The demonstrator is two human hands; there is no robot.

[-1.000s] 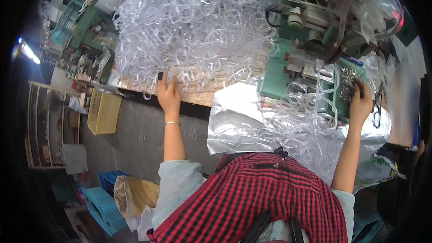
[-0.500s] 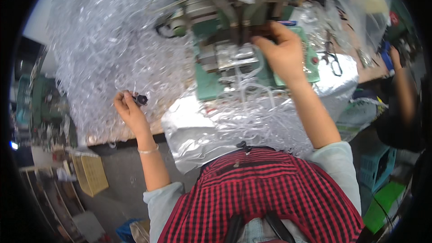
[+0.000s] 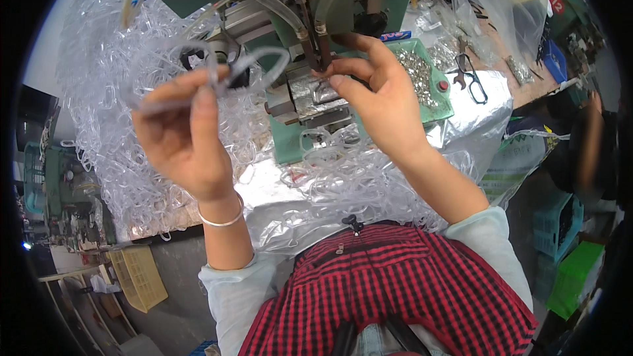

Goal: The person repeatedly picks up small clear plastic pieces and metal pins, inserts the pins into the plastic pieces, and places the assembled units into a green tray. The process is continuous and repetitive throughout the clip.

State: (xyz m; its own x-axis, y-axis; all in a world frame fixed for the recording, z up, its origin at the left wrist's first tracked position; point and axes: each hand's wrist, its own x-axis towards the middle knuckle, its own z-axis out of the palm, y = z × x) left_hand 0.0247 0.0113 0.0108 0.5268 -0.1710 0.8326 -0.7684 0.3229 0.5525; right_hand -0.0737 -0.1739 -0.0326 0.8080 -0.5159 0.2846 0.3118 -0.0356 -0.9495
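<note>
My left hand [image 3: 188, 142] is raised over the left side of the bench. Its thumb and fingers pinch a clear plastic loop [image 3: 285, 60], smeared by motion, which reaches toward the machine. My right hand [image 3: 389, 102] is at the green bench machine [image 3: 288, 148], thumb and forefinger pressed together beside its narrow dark jaws [image 3: 321, 59]. What those fingertips hold, if anything, is too small to make out. Under the jaws sits a shiny metal block [image 3: 310, 95].
A heap of clear plastic loops [image 3: 99, 92] covers the bench's left; more loops [image 3: 356, 184] lie on foil in front. Right of the machine are a green tray [image 3: 443, 111] of small metal pieces and scissors [image 3: 476, 86]. Another person's arm [image 3: 591, 138] shows far right.
My left hand has risen from the heap and come closer, now with a clear loop in it. My right hand remains by the jaws, its fingertips closer together. The whole view has shifted.
</note>
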